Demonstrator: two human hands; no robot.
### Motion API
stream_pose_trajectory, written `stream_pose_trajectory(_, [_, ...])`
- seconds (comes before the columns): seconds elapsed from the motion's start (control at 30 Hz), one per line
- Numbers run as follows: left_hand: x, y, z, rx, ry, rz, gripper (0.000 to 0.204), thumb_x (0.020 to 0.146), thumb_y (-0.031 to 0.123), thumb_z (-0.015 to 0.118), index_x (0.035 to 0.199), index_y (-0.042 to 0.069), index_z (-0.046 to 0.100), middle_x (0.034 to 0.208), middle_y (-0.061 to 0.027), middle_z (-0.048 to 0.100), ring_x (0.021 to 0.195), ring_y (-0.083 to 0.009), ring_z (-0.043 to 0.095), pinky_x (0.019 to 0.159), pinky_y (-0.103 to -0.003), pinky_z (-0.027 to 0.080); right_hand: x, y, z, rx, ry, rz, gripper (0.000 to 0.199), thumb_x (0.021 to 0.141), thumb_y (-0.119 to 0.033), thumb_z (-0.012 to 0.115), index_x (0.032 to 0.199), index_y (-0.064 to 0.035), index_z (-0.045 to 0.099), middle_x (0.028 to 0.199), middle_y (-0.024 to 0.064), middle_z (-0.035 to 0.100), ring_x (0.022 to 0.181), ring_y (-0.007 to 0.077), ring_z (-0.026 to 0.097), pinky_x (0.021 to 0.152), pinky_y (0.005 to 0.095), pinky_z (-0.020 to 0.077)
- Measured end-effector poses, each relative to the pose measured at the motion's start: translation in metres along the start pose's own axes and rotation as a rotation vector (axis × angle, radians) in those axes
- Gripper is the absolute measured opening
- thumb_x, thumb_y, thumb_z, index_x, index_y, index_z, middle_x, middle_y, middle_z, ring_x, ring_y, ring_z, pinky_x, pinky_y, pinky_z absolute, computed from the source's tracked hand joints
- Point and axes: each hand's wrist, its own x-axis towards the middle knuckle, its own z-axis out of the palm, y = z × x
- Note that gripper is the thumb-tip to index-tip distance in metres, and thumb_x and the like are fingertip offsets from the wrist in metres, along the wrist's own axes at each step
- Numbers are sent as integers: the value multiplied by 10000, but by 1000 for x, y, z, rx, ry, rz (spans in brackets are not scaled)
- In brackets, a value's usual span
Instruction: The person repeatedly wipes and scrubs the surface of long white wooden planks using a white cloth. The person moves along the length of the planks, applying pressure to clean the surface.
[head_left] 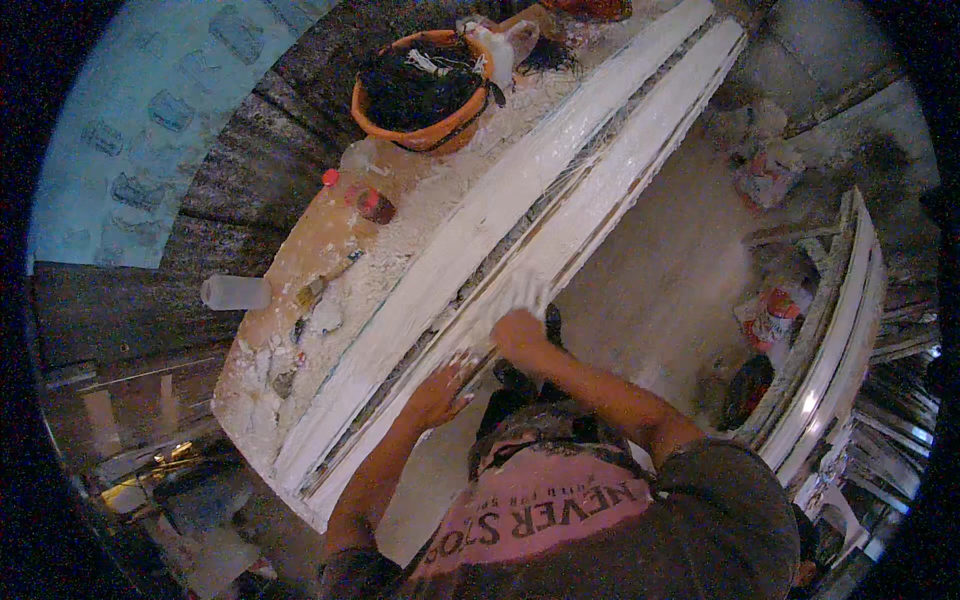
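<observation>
Two long strips coated in wet white paste lie side by side across a messy board, slanting from lower left to upper right. The far strip [470,230] and the near strip [600,215] have a dark gap between them. My left hand [435,397] rests at the near strip's outer edge, fingers apart and partly whitened, with nothing visible in it. Farther along the same strip, my right hand [522,312] is on the white surface. Its fingers are white and smeared by motion, so their pose and anything in them are hidden.
Beyond the strips stand an orange tub [425,137] of black fibres, a red-topped jar [374,205], a brush [312,292] and a translucent white bottle [236,293]. White residue covers the board [300,250]. Another long white piece [850,310] curves along the right, near a crumpled bag [770,177].
</observation>
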Motion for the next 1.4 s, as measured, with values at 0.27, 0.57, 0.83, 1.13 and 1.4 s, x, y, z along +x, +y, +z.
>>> stream_pose_trajectory(0.27, [-21,-8,-9,26,78,-143,744,967,364,620,1553,-11,355,1688,-222,213,1509,-430,306,1210,-492,323,-33,-45,17,-415,824,-448,475,954,-375,564,983,54,767,1045,288,725,1087,532,654,1213,657,66])
stream_pose_trajectory(0.57, [139,28,-66,-13,38,-16,828,969,391,599,1579,-61,268,1681,-296,135,1556,-431,186,1263,-456,225,73,92,-108,-369,443,-198,230,839,-178,632,938,-28,775,901,222,738,874,385,733,753,525,605])
stream_pose_trajectory(0.83, [373,74,-103,101,90,7,793,974,344,595,1559,-92,284,1676,-302,142,1555,-431,182,1277,-452,188,185,289,-311,-88,732,30,255,839,-221,586,839,-24,749,877,204,716,809,396,703,722,553,572])
stream_pose_trajectory(1.13, [613,143,-162,9,198,101,755,1004,373,565,1576,-40,295,1660,-279,232,1525,-434,269,1263,-461,230,249,478,-504,-404,995,62,220,842,-169,593,774,-27,746,842,211,731,783,382,719,735,540,565])
stream_pose_trajectory(1.4, [651,162,-152,222,194,209,728,1045,447,475,1601,21,281,1699,-215,178,1523,-411,290,1247,-488,261,244,444,-461,-289,558,-18,241,858,-175,591,867,-35,788,914,196,758,852,365,753,733,509,599])
